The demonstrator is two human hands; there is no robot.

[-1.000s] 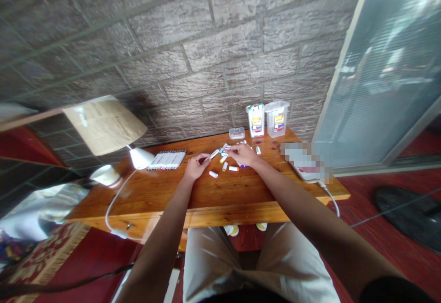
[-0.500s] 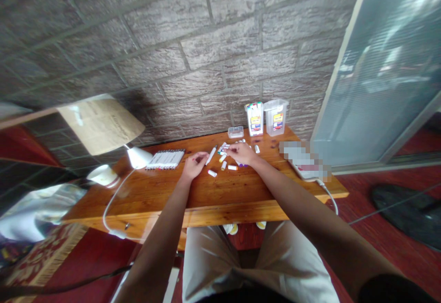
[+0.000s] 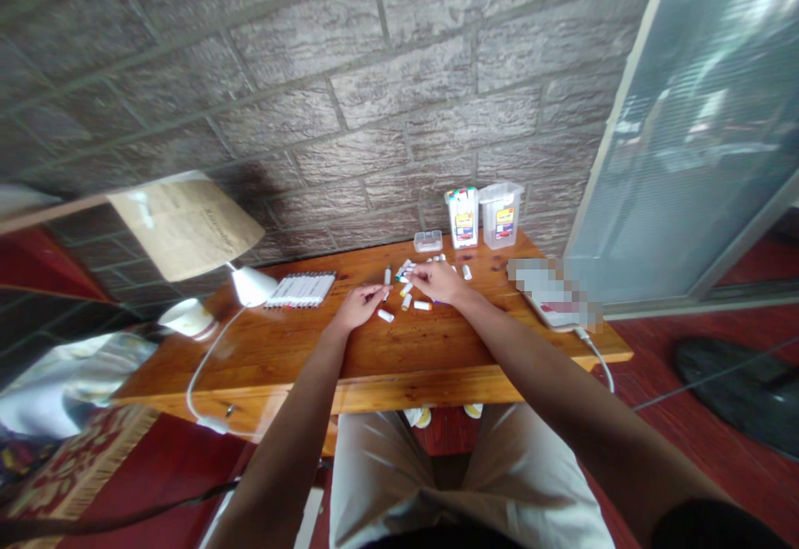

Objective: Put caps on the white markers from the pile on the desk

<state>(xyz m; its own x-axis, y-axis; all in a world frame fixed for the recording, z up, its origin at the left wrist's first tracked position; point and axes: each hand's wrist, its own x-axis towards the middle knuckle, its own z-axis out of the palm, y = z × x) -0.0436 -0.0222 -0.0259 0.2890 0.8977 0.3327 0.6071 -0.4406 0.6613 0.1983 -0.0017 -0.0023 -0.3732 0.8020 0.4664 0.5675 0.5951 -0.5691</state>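
Observation:
My left hand [image 3: 363, 305] is closed around the lower end of a white marker [image 3: 388, 275], which stands nearly upright with its dark tip away from me. To its right, my right hand [image 3: 440, 280] has its fingers drawn together over a loose pile of marker caps. A cap with a teal end [image 3: 399, 278] lies by the right fingertips; whatever those fingers grip is too small to make out. Nearer me lie a white cap [image 3: 385, 315], a yellow-ended cap [image 3: 406, 302] and another white cap [image 3: 423, 305]. Some caps are hidden beneath the right hand.
A row of white markers [image 3: 302, 289] lies at the left beside a lamp [image 3: 253, 287] and a paper cup [image 3: 188, 319]. Against the wall stand a small clear box [image 3: 428, 241], a marker-filled tub [image 3: 463, 220] and a clear tub [image 3: 501, 218]. A blurred flat device [image 3: 553, 293] is on the right.
The marker in my left hand has turned from slanted to nearly upright, and the left fingers have shifted slightly right. My right hand stays over the caps with little movement.

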